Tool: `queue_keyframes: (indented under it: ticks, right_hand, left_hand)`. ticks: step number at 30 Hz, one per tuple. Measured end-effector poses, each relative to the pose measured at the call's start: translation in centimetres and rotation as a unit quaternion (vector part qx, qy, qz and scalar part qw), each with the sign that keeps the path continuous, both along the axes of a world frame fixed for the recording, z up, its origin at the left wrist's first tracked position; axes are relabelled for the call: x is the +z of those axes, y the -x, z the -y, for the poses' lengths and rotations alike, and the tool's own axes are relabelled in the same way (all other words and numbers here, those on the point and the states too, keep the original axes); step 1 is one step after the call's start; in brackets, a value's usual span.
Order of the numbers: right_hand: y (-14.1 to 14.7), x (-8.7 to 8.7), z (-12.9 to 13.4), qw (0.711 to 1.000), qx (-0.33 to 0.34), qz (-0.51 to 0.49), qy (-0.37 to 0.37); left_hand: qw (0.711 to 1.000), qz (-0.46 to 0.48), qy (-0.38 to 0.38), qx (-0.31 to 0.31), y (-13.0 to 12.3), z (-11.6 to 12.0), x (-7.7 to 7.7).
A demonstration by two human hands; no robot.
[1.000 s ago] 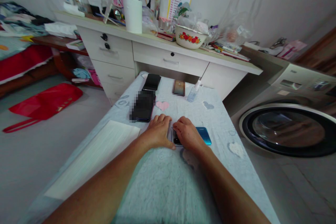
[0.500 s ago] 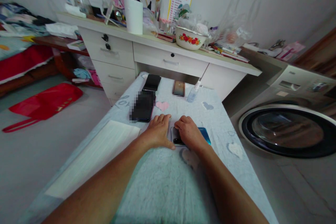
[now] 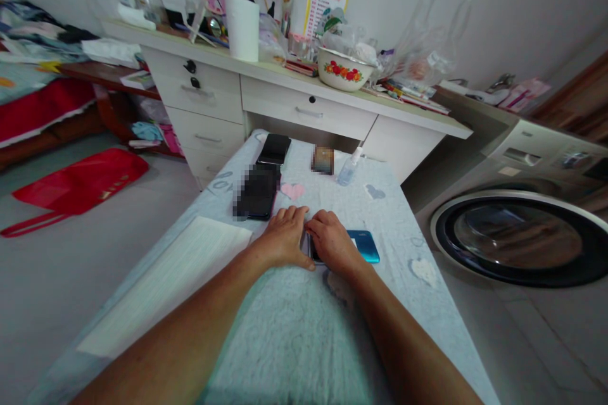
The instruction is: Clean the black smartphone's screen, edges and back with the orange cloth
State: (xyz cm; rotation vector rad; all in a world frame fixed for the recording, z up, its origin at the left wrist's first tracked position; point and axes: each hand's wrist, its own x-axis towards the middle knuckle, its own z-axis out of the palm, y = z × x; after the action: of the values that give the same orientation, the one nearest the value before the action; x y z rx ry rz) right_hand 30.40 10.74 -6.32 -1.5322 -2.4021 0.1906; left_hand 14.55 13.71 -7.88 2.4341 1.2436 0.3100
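A phone with a shiny blue back [image 3: 368, 247] lies crosswise on the cloth-covered table [image 3: 280, 335]. My left hand [image 3: 286, 239] lies at the phone's left end, thumb spread away from the fingers. Over the phone's left half is my right hand [image 3: 331, 240], fingers bent and pressed together. What they hold, if anything, is hidden. Part of a pale and dark surface shows at the phone's left end between the hands. Beyond my left hand lie a dark phone [image 3: 260, 193] and, farther back, another black phone [image 3: 274, 149].
A clear spray bottle [image 3: 350, 168] and a small blurred brown box [image 3: 323, 159] are at the table's far end. A long pale sheet [image 3: 171, 285] lies along the left side. A white desk [image 3: 285, 98] stands behind, a washing machine [image 3: 522, 190] at right.
My right hand has slid left along the phone toward my left hand, so more of the blue back shows. My left hand has stayed in place.
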Motion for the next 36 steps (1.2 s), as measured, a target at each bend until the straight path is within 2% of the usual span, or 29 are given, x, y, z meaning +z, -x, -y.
queue_keyframes:
  ticks: [6, 11, 19, 27, 36]
  right_hand:
    - [-1.0, 0.4, 0.0, 0.999, -0.03, 0.043, 0.008]
    - [-2.5, 0.5, 0.2, 0.996, -0.056, 0.073, 0.006]
    - [-4.3, 0.8, 0.5, 0.992, -0.101, 0.076, 0.027]
    - [-6.4, 1.2, 0.5, 0.988, -0.115, 0.099, 0.041]
    - [-9.5, 1.5, 0.8, 0.984, -0.146, 0.078, 0.059]
  left_hand:
    - [1.0, 0.001, 0.001, -0.002, 0.0, -0.1, -0.1]
    - [1.0, -0.013, 0.007, -0.011, 0.0, 0.0, 0.5]
    - [0.999, -0.014, 0.02, -0.035, 0.1, 0.3, 1.4]
    - [0.999, -0.005, 0.029, -0.04, 0.1, 0.3, 1.5]
    - [0.999, -0.001, 0.032, -0.039, 0.1, 0.1, 1.3]
